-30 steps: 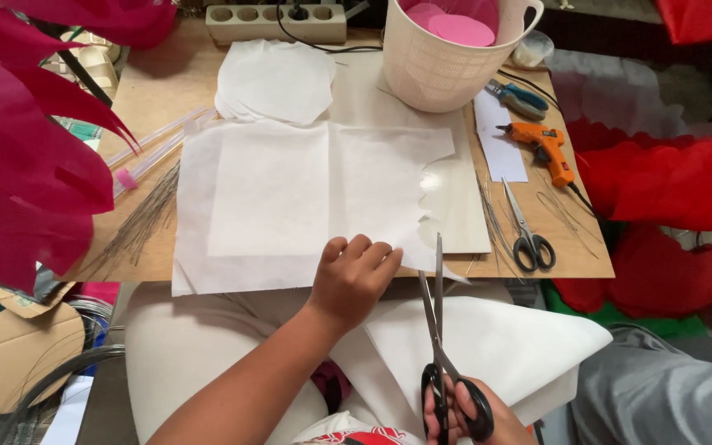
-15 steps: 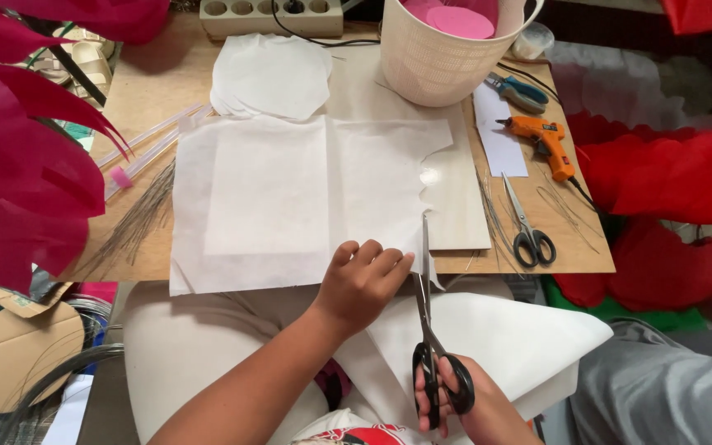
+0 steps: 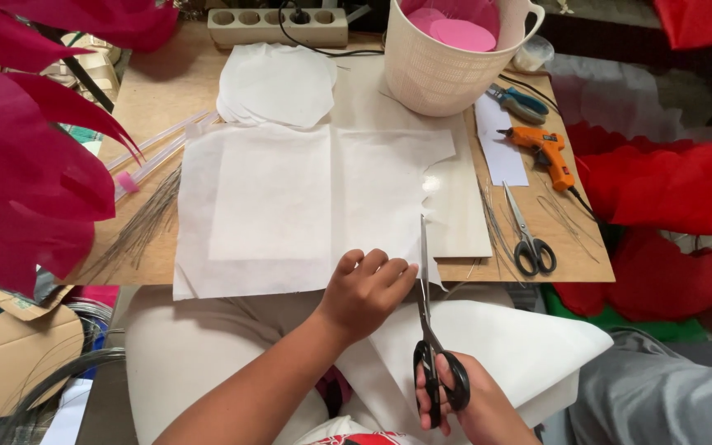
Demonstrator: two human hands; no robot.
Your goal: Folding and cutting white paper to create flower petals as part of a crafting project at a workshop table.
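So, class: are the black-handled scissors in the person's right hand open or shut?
Nearly shut: the black-handled scissors show blades together as one thin line, pointing up along the white paper sheet, gripped by the right hand.

The left hand (image 3: 366, 290) presses the white paper sheet (image 3: 290, 206) at the table's near edge. Just right of its fingers (image 3: 389, 270), black-handled scissors (image 3: 430, 330), gripped by the right hand (image 3: 463, 404), cut into the sheet.

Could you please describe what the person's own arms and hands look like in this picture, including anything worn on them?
Both hands are bare: no gloves, rings, watch or bracelet show. The left hand continues into a forearm that is uncovered as far as the picture's lower edge, so no sleeve is visible. Of the right hand only the hand and wrist show, also uncovered. No markings are visible on either.
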